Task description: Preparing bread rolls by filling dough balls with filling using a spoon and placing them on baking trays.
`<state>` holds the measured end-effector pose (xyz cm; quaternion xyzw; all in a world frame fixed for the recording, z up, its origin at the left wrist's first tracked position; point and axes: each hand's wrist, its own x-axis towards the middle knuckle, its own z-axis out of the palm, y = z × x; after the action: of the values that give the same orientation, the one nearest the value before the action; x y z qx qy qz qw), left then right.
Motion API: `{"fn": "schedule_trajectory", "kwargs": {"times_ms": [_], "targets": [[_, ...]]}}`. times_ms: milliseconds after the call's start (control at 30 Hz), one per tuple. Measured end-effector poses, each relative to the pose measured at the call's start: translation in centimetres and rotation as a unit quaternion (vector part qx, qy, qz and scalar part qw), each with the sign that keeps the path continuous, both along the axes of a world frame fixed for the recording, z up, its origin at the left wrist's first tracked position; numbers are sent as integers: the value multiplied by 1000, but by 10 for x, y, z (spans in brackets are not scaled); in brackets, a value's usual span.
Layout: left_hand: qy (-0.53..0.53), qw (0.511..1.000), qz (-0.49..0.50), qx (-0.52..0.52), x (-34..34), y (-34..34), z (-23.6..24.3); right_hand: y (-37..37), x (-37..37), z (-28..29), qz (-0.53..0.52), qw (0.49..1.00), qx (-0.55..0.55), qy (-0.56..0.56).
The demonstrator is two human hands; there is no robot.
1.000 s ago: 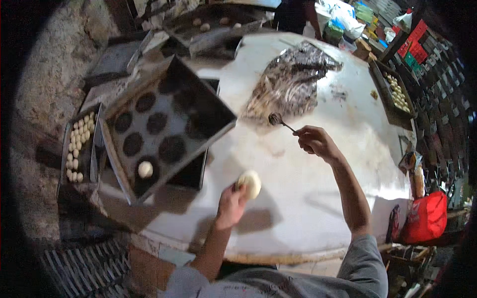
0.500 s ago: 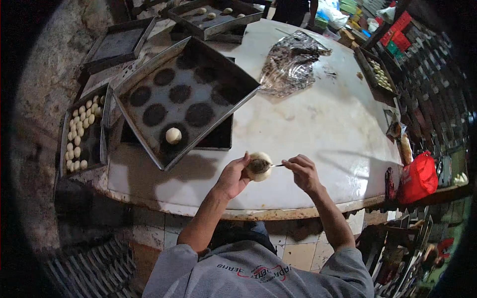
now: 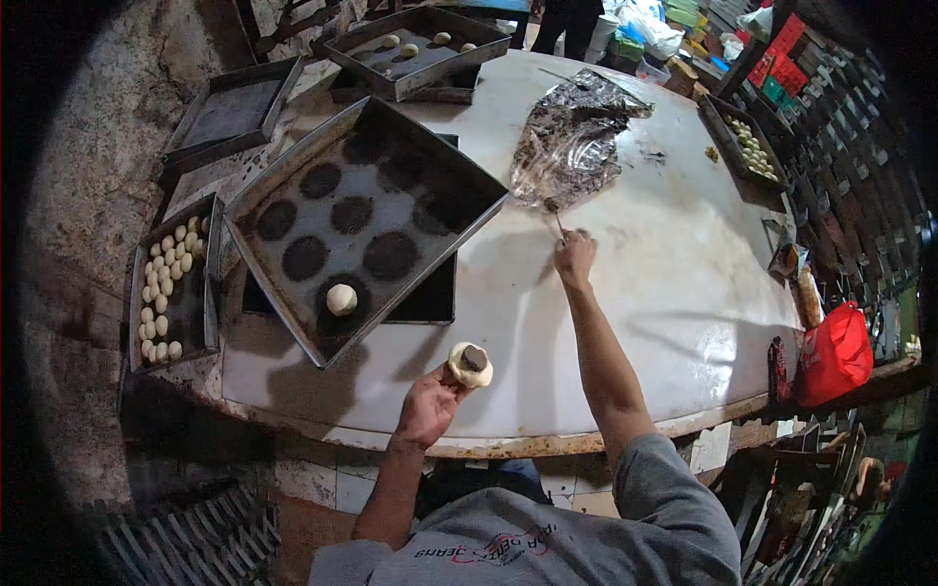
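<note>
My left hand pinches a round of pale dough at its edge, just above the near part of the table. The dough is spread out like a shallow cup, with a dark lump of filling in its middle. My right arm stretches forward over the table. In my right hand is a thin-handled utensil with dark filling at its tip; whether it is a spoon or a spatula is hard to tell. That tip is at the near edge of a clear plastic sheet smeared with dark filling.
A large metal baking tray with one dough ball rests tilted on another tray at left. Dough balls fill part of a tray at far left; more trays stand behind. A red bag sits at the right edge, and a person stands beyond the table.
My right hand has moved forward from the dough to the plastic sheet, taking the utensil along. My left hand, with the dough, has come lower and slightly left.
</note>
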<state>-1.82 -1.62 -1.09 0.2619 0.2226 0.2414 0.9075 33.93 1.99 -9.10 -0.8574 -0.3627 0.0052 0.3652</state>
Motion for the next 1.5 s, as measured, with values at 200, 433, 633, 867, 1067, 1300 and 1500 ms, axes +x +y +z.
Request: {"fn": "schedule_trajectory", "kwargs": {"times_ms": [200, 433, 633, 867, 1067, 1300, 1500], "targets": [[-88, 995, 33, 35, 15, -5, 8, -76, -161, 88, 196, 833, 25, 516], [-86, 996, -22, 17, 26, -18, 10, -154, -237, 122, 123, 824, 171, 527], [74, 993, -12, 90, 30, -48, 4, -188, -258, 121, 95, 974, 120, 166], [79, 930, -205, 296, 25, -71, 39, -234, -235, 140, 61, 953, 145, 260], [16, 955, -196, 223, 37, -129, 35, -288, -222, 138, 13, 915, 213, 342], [63, 974, -61, 210, 51, -195, 25, -335, -235, 133, -19, 906, 235, 352], [53, 966, -137, 211, 37, -187, 19, -342, -239, 149, 170, 957, 195, 134]]}}
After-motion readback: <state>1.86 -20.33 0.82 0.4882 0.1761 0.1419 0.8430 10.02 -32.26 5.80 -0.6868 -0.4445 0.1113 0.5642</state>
